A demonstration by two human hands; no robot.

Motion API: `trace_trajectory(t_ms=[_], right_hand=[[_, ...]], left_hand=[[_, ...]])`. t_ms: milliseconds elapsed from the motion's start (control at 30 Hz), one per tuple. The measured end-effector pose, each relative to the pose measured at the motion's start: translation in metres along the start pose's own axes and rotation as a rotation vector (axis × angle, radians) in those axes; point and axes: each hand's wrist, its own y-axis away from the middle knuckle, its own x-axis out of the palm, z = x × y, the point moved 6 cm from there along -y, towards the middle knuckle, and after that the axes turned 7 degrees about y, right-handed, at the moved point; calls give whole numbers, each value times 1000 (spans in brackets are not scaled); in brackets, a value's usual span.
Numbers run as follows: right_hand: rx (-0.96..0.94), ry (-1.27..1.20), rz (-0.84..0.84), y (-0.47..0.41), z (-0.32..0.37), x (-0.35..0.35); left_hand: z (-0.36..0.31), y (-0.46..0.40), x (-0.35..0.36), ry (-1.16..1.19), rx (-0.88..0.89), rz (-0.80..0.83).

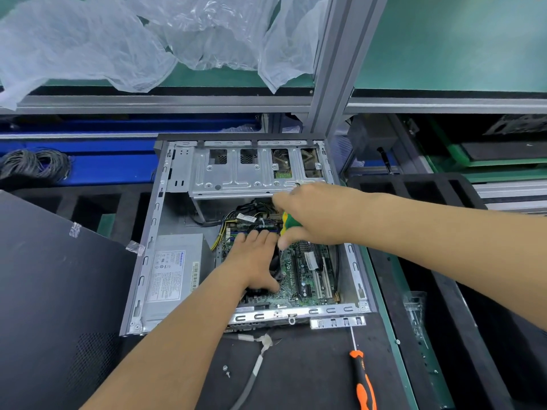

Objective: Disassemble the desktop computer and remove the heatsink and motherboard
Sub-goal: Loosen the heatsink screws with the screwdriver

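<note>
Presently: heatsink (pixel 273 269), rigid, heavy, grip its sides; left hand (pixel 254 261) flat atop it; right hand (pixel 313 217) at 1 o'clock grips screwdriver (pixel 284 226); motherboard (pixel 307 273) fragile.

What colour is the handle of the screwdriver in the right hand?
Green and yellow, on the screwdriver held by the right hand; head view.

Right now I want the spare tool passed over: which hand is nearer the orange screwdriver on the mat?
Left. The left hand rests inside the case, up and left of the orange screwdriver; the right hand works higher up, farther away.
</note>
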Motion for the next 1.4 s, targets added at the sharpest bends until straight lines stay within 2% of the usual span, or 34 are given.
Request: trace_trajectory(t_ms=[100, 300, 400, 500, 567, 700, 833, 967, 1067, 1167, 1267, 1333, 1400], right_hand=[[123, 68, -34, 0, -8, -3], [-171, 188, 2, 1, 7, -5], [-209, 158, -50, 4, 6, -8], [-153, -23, -9, 5, 4, -3], [-32, -174, 37, 5, 1, 2], [96, 17, -32, 3, -4, -2], [-55, 93, 58, -3, 3, -1], [-228, 231, -11, -1, 10, -6], [-181, 34, -21, 2, 3, -7], [-28, -103, 18, 2, -3, 1], [53, 73, -62, -1, -3, 0], [-1, 152, -108, -4, 3, -3], [-74, 128, -89, -6, 8, -4]], left_hand=[[0, 0, 0, -20, 3, -1], [1, -1, 2, -36, 1, 3], [1, -1, 1, -29, 2, 2], [0, 0, -1, -29, 6, -7], [-1, 0, -1, -12, 8, 0], [0, 1, -1, -22, -6, 28], [-1, 1, -1, -34, 10, 10], [-1, 0, -1, -1, 16, 5], [-1, 0, -1, -11, 16, -2], [0, 0, -1, -12, 1, 16], [0, 0, 0, -11, 7, 13], [0, 0, 0, -14, 14, 0], [0, 0, 0, -16, 14, -1]])
